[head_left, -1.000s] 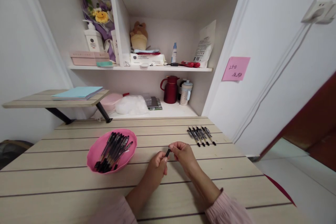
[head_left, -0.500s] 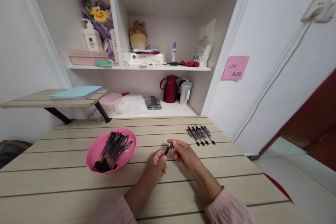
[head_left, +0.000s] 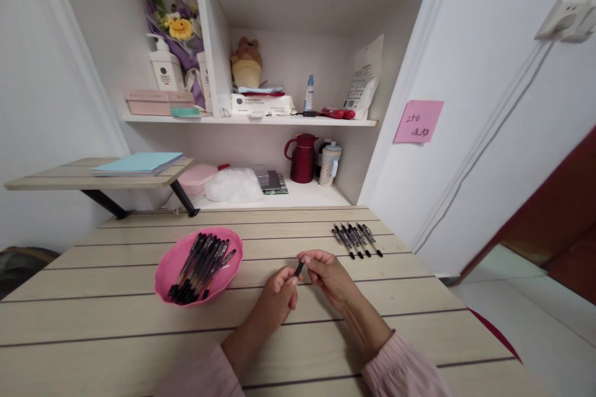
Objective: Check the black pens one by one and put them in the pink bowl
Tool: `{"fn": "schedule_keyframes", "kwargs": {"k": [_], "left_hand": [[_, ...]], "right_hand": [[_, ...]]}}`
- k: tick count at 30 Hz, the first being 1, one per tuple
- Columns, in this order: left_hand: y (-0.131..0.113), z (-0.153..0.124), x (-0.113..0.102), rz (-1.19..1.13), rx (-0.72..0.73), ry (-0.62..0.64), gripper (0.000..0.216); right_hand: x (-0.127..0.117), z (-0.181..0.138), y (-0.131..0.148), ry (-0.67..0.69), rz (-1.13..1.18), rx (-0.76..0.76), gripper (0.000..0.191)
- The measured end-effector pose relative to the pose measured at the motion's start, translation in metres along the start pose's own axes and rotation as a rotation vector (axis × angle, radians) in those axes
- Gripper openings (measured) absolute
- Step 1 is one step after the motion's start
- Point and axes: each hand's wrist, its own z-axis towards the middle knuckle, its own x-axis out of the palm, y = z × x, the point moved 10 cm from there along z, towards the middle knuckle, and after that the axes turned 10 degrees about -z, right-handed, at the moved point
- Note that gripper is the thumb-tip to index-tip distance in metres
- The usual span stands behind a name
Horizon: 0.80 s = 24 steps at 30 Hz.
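My left hand [head_left: 278, 293] is closed round a black pen [head_left: 299, 268] whose upper end sticks out above the fingers. My right hand [head_left: 327, 272] pinches that same end with thumb and fingers. Both hands hover just over the wooden table [head_left: 116, 329], near its middle. A pink bowl [head_left: 164, 267] holding several black pens [head_left: 201, 265] stands to the left of my hands. A row of several black pens [head_left: 356, 239] lies side by side on the table to the upper right.
Behind the table stand white shelves with a red jug [head_left: 302, 159], a white cup [head_left: 329, 164], a plush toy [head_left: 246, 63], a pump bottle [head_left: 164, 68] and boxes. A small side table [head_left: 69, 178] with a blue folder stands at left. A pink note [head_left: 418, 121] hangs on the wall.
The pen end has tilted slightly and my right hand's fingers have shifted on it; both hands stay in nearly the same place.
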Motion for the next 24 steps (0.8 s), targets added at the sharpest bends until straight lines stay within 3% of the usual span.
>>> {"fn": "schedule_keyframes", "kwargs": {"k": [3, 8, 13, 18, 24], "left_hand": [[0.001, 0.0, 0.0, -0.001, -0.004, 0.0, 0.025], [0.001, -0.002, 0.001, -0.004, -0.011, 0.006, 0.027], [0.0, -0.004, 0.002, 0.006, -0.013, 0.008, 0.026], [-0.001, -0.005, 0.003, 0.006, -0.026, 0.013, 0.026], [-0.001, -0.004, 0.004, 0.013, -0.021, 0.025, 0.026]], "right_hand": [[-0.005, 0.0, 0.0, -0.058, -0.05, -0.016, 0.035], [0.006, -0.001, -0.002, 0.047, 0.002, 0.017, 0.039], [-0.005, 0.0, 0.0, -0.064, -0.059, -0.015, 0.035], [0.003, -0.001, 0.001, 0.024, 0.011, 0.003, 0.038], [-0.005, -0.001, 0.0, -0.071, -0.019, -0.006, 0.034]]}}
